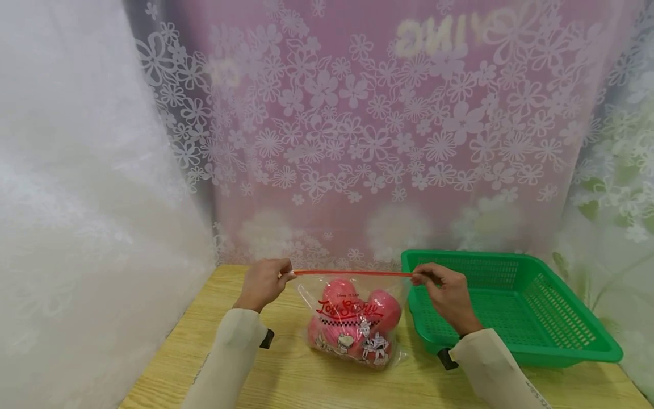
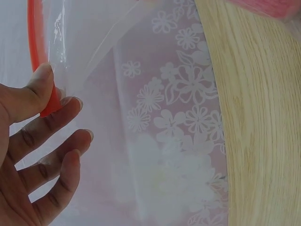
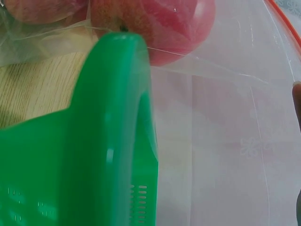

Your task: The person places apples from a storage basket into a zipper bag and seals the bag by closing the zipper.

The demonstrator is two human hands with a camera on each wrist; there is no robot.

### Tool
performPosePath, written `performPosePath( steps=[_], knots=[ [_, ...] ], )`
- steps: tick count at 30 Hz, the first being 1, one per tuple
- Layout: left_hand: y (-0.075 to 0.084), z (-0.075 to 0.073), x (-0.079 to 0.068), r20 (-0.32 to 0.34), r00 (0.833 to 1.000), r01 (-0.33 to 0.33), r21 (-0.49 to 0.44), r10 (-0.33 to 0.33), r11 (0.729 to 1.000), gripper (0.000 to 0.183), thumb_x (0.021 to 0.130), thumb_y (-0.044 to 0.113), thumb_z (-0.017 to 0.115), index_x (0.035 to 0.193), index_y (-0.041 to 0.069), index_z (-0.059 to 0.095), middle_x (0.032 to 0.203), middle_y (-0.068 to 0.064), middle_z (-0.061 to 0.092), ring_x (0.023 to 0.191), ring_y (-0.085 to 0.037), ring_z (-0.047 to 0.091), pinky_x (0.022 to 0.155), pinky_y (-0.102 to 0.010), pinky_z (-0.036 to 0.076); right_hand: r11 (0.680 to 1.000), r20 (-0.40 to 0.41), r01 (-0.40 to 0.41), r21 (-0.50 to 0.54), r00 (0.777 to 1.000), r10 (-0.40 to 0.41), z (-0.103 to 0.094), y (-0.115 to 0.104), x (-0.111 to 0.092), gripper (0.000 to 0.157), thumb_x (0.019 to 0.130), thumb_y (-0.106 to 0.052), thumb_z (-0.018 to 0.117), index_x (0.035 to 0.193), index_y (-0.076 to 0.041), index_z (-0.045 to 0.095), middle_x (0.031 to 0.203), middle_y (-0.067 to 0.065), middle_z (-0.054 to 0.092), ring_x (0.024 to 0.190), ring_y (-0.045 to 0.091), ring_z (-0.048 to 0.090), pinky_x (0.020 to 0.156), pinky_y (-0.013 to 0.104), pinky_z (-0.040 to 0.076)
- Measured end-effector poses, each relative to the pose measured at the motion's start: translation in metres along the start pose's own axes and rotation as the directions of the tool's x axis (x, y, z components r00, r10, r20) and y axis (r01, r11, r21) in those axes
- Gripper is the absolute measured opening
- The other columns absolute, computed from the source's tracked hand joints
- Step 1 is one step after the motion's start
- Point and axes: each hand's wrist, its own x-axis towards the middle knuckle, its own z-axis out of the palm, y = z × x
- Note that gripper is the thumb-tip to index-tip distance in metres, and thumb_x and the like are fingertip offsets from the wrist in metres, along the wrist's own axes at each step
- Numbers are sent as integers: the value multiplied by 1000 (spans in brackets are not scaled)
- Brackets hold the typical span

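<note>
A clear zip bag (image 1: 352, 324) with a red zip strip (image 1: 352, 273) and printed lettering holds several round pink-red fruits that look like apples (image 1: 384, 309). My left hand (image 1: 264, 282) pinches the left end of the strip; in the left wrist view thumb and index finger meet on the red edge, the other fingers loosely bent. At the opposite end my right hand (image 1: 445, 292) pinches the strip between thumb and fingers. The strip is stretched straight between both hands, and the bag hangs below it close over the table. Only a fingertip (image 3: 297, 94) shows in the right wrist view.
A green plastic basket (image 1: 511, 352) with slotted walls stands at the right, its near left corner beside the bag and under my right wrist. The wood-grain table (image 1: 204, 324) runs back to a flowered, translucent curtain (image 1: 368, 142). White sheeting (image 1: 102, 199) hangs at the left.
</note>
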Motion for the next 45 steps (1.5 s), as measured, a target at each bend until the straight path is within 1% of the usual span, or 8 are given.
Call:
performPosePath(
  steps=[10, 17, 22, 26, 30, 34, 37, 45],
  knots=[
    [0, 2, -2, -9, 1000, 29, -50, -30, 998, 11, 87, 27, 72, 80, 22, 65, 77, 6, 67, 58, -5, 53, 48, -24, 43, 1000, -12, -6, -5, 1000, 6, 1, 2, -3, 25, 73, 27, 65, 86, 6, 67, 75, 14, 67, 64, 20, 64, 61, 16, 54],
    [0, 12, -6, -88, 994, 47, -118, -58, 992, 7, 87, 24, 71, 87, 18, 68, 81, -1, 70, 53, -7, 52, 42, -24, 39, 1000, -20, -10, -15, 1000, 10, 1, 1, -4, 25, 73, 27, 65, 87, 6, 67, 74, 15, 66, 63, 21, 64, 62, 15, 53],
    [1, 19, -9, -148, 986, 41, -194, -70, 980, 6, 89, 22, 69, 88, 16, 67, 81, 0, 70, 58, -10, 57, 47, -26, 42, 1000, -29, -26, -13, 999, 26, 0, -1, -6, 23, 73, 27, 65, 86, 7, 67, 73, 15, 67, 62, 22, 64, 61, 13, 52],
    [3, 23, -8, -178, 979, 43, -280, -96, 959, 7, 91, 21, 66, 86, 17, 66, 80, 1, 70, 60, -10, 56, 50, -27, 43, 999, -40, -32, -22, 999, 31, -1, -2, -6, 23, 73, 26, 65, 86, 7, 67, 72, 15, 67, 62, 22, 64, 60, 14, 52],
    [4, 25, -9, -175, 975, 59, -390, -137, 919, 7, 93, 20, 64, 87, 17, 66, 80, 3, 70, 65, -9, 58, 53, -26, 46, 999, -41, -36, -16, 999, 36, -2, 3, -9, 25, 73, 27, 65, 86, 6, 67, 73, 15, 67, 63, 21, 64, 61, 15, 53],
    [6, 22, -14, -182, 973, 38, -472, -139, 881, 8, 93, 17, 63, 86, 15, 66, 77, 4, 67, 65, -10, 59, 57, -25, 51, 999, -38, -32, 3, 999, 33, -3, 15, -17, 28, 72, 28, 66, 85, 3, 68, 72, 12, 67, 64, 15, 64, 62, 13, 52],
    [8, 17, -20, -174, 976, 28, -500, -133, 865, 8, 93, 15, 63, 85, 15, 66, 75, 5, 66, 64, -9, 58, 57, -25, 53, 1000, -41, -19, 15, 999, 20, -5, 20, -22, 31, 70, 28, 66, 85, 1, 69, 72, 10, 67, 64, 11, 63, 62, 12, 51],
    [10, -10, -34, -115, 990, 17, -479, -82, 877, 10, 94, 15, 63, 85, 19, 64, 73, 10, 62, 61, -5, 54, 56, -24, 50, 999, 30, -27, 34, 999, 26, -15, 11, -27, 31, 75, 22, 68, 88, -6, 69, 74, 1, 67, 66, 4, 63, 59, 15, 52]
  ],
)
